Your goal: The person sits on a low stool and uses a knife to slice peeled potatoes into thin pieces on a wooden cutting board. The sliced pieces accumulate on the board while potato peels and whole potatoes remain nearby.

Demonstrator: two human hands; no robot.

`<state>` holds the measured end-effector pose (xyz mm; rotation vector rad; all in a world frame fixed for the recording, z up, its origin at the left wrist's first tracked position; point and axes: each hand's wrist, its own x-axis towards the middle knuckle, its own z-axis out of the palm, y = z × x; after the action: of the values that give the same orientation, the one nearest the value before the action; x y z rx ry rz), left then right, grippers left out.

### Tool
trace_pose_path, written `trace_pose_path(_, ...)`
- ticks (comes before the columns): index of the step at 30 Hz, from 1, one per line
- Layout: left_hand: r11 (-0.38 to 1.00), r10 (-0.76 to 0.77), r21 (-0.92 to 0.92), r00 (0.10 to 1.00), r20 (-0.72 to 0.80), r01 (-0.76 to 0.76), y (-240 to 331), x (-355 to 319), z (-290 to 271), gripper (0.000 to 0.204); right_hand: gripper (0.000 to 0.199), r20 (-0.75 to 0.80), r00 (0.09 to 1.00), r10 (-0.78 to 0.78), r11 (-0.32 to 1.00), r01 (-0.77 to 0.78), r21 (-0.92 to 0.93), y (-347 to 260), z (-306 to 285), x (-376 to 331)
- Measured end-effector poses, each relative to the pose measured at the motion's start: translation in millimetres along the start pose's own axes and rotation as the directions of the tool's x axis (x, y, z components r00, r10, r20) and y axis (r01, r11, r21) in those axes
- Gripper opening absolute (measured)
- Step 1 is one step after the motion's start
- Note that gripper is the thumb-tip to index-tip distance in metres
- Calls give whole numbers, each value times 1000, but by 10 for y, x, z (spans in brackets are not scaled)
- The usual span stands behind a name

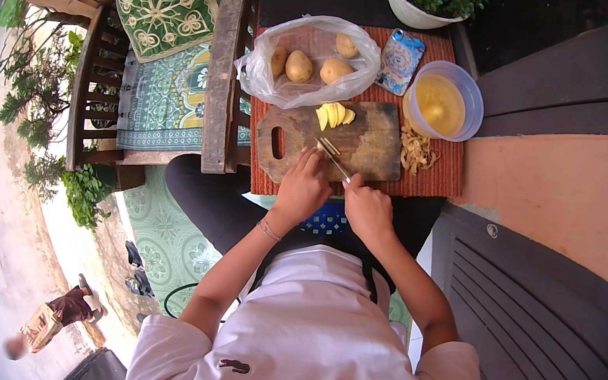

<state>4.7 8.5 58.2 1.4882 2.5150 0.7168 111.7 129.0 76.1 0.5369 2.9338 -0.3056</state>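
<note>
My right hand (367, 212) is closed on the handle of a knife (339, 167), whose blade points up and left over the wooden cutting board (374, 141). My left hand (303, 187) has its fingers bent together at the board's near edge, beside the blade. Narrow pale potato pieces (329, 146) lie at its fingertips and the blade's tip; the fingers partly hide what they press on. Farther up the board is a small fanned pile of yellow potato slices (335, 116).
Whole potatoes (299, 67) sit in a clear plastic bag (246, 74) behind the board. To the right are a tub (475, 115) of yellowish liquid, peelings (417, 153) and a patterned phone (401, 61). A potted plant (417, 14) stands behind. A person (49, 317) is far left.
</note>
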Motion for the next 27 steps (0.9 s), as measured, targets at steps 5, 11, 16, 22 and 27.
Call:
trace_pose_path(5,1000,2,11,1000,-1,-2,1,19,13,42,29,-26,1000,-14,999,13,-37,0,54,16)
trace_pose_path(11,1000,10,13,1000,6,-10,-8,17,34,34,28,-14,999,-33,999,32,-39,52,131,39)
trace_pose_path(16,1000,-1,-19,1000,-1,1,1,12,31,36,27,7,999,-40,999,40,0,85,143,63)
trace_pose_path(22,1000,-6,1,1000,14,6,-20,-14,76,53,26,-30,998,-61,998,62,19,94,199,117)
trace_pose_path(27,999,-36,-41,999,-3,36,0,-2,49,38,27,-56,996,-65,998,66,19,46,230,219)
